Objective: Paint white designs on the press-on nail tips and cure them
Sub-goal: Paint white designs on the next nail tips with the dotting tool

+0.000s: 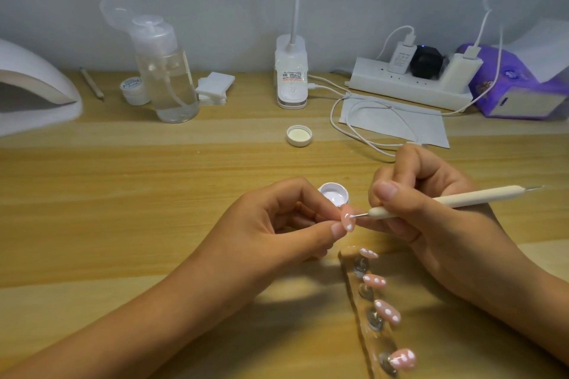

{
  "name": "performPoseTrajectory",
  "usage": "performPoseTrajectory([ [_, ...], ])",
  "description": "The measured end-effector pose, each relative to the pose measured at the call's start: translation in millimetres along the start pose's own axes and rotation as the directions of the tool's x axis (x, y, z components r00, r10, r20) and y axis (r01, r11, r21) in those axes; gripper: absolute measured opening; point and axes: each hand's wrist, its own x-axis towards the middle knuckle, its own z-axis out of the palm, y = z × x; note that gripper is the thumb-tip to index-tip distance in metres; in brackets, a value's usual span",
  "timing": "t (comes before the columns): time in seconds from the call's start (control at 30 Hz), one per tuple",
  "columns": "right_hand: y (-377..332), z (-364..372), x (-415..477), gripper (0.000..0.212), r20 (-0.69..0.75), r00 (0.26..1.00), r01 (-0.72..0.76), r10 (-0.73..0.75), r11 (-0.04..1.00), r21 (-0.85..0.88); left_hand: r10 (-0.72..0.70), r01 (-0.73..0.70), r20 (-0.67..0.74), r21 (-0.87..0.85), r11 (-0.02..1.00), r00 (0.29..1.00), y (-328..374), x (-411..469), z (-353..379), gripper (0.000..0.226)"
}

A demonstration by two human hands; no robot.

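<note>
Dotting glossy pink nail tip (440,220), slim cream tool (462,200)

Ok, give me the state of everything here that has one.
left hand: pinches a pink nail tip.
right hand: grips the dotting tool, tip at that nail.
paint pot: open.
lid: off, upturned on the table.
pump bottle: cap flipped open.
mounted nail tips: four, dotted white.

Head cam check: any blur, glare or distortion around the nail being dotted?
Head view: held nail tip and dotting tool sharp, dots legible; glints on clear holder strip; soft shadows on the table under left hand and right hand; frame edges bow and darken, nail lamp at left smeared.
</note>
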Motion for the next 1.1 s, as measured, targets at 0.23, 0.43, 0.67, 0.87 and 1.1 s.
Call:
performPoseTrajectory([
  [0.23,-0.4,0.2,0.2,0.02,0.005,1.0,-0.002,0.002,1.0,-0.008,0.002,-0.002,0.001,-0.003,1.0,1.0,0.0,0.3,0.0,0.01],
  [0.43,-0.3,-0.7,0.0,0.02,0.004,1.0,-0.01,0.011,1.0,-0.02,0.002,-0.002,0.0,-0.003,1.0,1.0,-0.4,0.3,-0.2,0.01],
  [0.67,0.8,-1.8,0.2,0.02,0.011,1.0,-0.003,0.003,1.0,-0.01,0.008,-0.008,0.007,-0.003,1.0,1.0,-2.5,1.3,-0.6,0.01],
  [0.87,1.3,-2.5,1.0,0.019,0.014,1.0,-0.006,0.006,1.0,-0.007,0.014,-0.014,0.014,-0.012,1.0,1.0,-4.3,1.2,-1.3,0.006],
  [1.1,0.6,-1.5,0.5,0.02,0.006,1.0,0.0,0.0,1.0,-0.011,0.013,-0.013,0.008,0.001,1.0,1.0,-3.9,1.6,-1.2,0.008],
])
